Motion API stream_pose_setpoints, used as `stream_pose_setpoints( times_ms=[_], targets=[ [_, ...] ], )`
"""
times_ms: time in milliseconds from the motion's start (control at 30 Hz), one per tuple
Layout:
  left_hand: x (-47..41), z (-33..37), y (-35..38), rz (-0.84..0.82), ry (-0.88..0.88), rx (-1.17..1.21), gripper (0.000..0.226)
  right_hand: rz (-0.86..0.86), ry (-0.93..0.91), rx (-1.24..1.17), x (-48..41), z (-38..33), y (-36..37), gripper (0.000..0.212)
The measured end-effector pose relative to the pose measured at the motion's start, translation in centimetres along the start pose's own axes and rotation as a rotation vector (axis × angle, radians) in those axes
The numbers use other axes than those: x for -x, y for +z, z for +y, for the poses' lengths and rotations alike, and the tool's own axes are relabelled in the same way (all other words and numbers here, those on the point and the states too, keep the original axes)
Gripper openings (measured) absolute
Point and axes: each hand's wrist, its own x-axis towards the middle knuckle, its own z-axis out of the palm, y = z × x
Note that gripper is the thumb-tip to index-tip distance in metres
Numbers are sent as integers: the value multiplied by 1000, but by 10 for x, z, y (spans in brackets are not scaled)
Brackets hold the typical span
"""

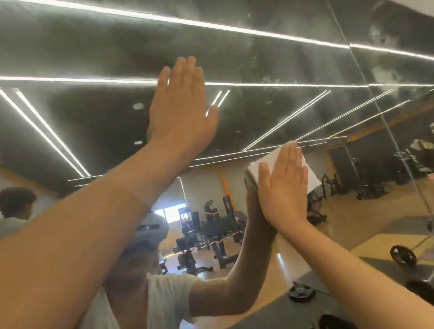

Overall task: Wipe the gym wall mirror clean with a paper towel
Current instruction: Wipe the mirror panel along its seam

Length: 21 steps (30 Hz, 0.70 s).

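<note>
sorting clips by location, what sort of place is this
A gym, most likely. The wide wall mirror reflects weight machines and loose plates lying on the floor.

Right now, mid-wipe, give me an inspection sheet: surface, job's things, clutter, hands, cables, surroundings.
Surface: mirror, whitish smears toward its upper right, a panel seam running down there.
Job's things: paper towel, white, folded, flat against the glass under the right hand.
Clutter: nothing seen.
Hands: left hand flat on the mirror, fingers straight, holding nothing; right hand open, fingers straight, pressing the towel.
Cables: nothing seen.
Surroundings: in the reflection, gym machines, weight plates on the floor, another person at left.
</note>
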Motion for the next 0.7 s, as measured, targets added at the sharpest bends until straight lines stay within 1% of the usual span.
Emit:
stream_pose_setpoints(
  times_ms=[133, 267, 400, 533, 633, 700],
  targets=[
    [-54, -18, -2, -5, 34, -40, 69, -2, -10, 10, -37, -19, -2, 83],
    [-92, -38, 4, -26, -8, -32, 70, 0, 0, -7, -73, -42, -6, 88],
    [-87, -39, 22, -52, -52, -11, 72, -11, -2, 3, -102, -57, -8, 86],
    [-84, -37, 23, -64, -60, 3, 72, -22, -1, 11, -134, -75, -11, 85],
    [-82, -37, 23, -48, -49, -4, 67, -42, 21, 33, -160, -91, -16, 75],
    [-82, -37, 23, -53, -50, 7, 71, -43, 25, 35, -178, -101, -19, 69]
  ],
)
